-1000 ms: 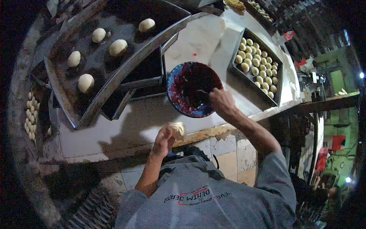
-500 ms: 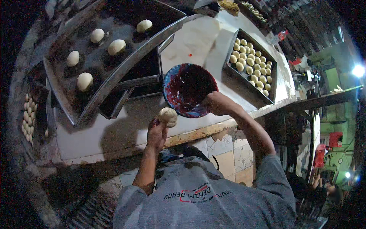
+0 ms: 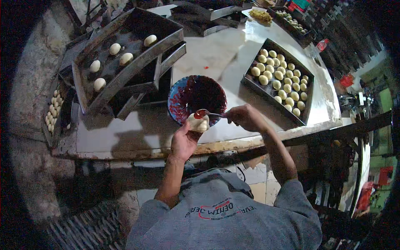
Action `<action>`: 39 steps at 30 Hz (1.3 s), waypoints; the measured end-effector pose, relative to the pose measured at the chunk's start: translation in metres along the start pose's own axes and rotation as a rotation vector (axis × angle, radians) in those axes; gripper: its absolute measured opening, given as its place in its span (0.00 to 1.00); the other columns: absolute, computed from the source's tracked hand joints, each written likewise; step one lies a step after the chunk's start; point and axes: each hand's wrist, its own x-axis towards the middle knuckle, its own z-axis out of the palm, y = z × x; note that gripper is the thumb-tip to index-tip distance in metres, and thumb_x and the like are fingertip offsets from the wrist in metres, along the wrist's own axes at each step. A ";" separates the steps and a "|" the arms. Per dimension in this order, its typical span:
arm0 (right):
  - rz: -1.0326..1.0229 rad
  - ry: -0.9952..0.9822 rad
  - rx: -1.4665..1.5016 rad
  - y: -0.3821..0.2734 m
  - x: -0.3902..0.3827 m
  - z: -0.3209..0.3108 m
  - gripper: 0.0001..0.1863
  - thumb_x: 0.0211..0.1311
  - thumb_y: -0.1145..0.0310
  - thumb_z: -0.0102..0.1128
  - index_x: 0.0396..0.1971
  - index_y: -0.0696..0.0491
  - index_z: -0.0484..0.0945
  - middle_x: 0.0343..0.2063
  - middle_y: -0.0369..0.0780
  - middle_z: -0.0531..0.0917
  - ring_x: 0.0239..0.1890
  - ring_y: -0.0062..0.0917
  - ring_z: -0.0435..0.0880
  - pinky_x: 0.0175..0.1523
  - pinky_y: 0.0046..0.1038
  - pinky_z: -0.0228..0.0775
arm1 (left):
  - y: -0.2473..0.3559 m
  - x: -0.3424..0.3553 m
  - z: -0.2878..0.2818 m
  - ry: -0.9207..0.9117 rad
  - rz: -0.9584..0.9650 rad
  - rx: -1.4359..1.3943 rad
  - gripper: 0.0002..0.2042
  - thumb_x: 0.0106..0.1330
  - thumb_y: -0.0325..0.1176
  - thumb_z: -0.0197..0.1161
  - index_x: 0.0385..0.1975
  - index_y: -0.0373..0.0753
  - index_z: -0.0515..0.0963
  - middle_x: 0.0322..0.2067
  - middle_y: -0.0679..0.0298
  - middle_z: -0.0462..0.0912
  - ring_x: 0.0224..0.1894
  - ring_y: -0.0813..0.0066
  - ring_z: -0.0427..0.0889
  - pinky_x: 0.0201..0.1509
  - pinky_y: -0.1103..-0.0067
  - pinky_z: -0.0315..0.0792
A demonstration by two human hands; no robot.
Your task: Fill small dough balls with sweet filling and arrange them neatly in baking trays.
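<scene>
My left hand (image 3: 183, 141) holds a pale piece of dough (image 3: 197, 124) just over the near rim of a blue bowl (image 3: 175, 98) smeared with dark red filling. My right hand (image 3: 246, 117) grips a spoon (image 3: 210, 113) whose tip carries a lump of red filling right above the dough. The bowl stands on the metal counter (image 3: 208, 54) in front of me.
A dark tray (image 3: 249, 81) with several dough balls sits to the right of the bowl. At the left, stacked trays (image 3: 129, 75) hold several filled balls (image 3: 120, 54). More dough balls (image 3: 53, 110) lie on a lower tray at far left. Further trays stand at the back.
My left hand has lifted the dough up to the bowl's rim. My right hand has drawn the spoon out of the bowl and brought the filling over the dough.
</scene>
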 end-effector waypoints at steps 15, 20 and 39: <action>-0.065 0.637 -0.163 0.137 -0.023 0.040 0.12 0.48 0.79 0.54 0.34 0.53 0.79 0.29 0.44 0.78 0.31 0.34 0.76 0.38 0.28 0.68 | -0.050 -0.048 0.019 -0.051 0.183 0.055 0.14 0.62 0.30 0.44 0.46 0.32 0.67 0.46 0.57 0.72 0.49 0.68 0.71 0.57 0.69 0.64; -0.077 0.854 -0.281 0.071 -0.035 0.074 0.10 0.50 0.74 0.57 0.35 0.53 0.75 0.35 0.44 0.76 0.38 0.37 0.73 0.43 0.32 0.65 | -0.069 -0.051 -0.008 0.032 0.301 0.218 0.17 0.59 0.24 0.49 0.50 0.34 0.64 0.50 0.60 0.68 0.52 0.68 0.68 0.57 0.71 0.63; -0.169 0.301 -0.071 -0.049 -0.014 0.188 0.21 0.35 0.85 0.60 0.35 0.58 0.70 0.32 0.38 0.74 0.36 0.22 0.74 0.37 0.23 0.69 | 0.022 -0.074 -0.065 0.224 0.485 0.724 0.17 0.54 0.26 0.58 0.45 0.33 0.66 0.38 0.64 0.73 0.41 0.78 0.73 0.47 0.81 0.68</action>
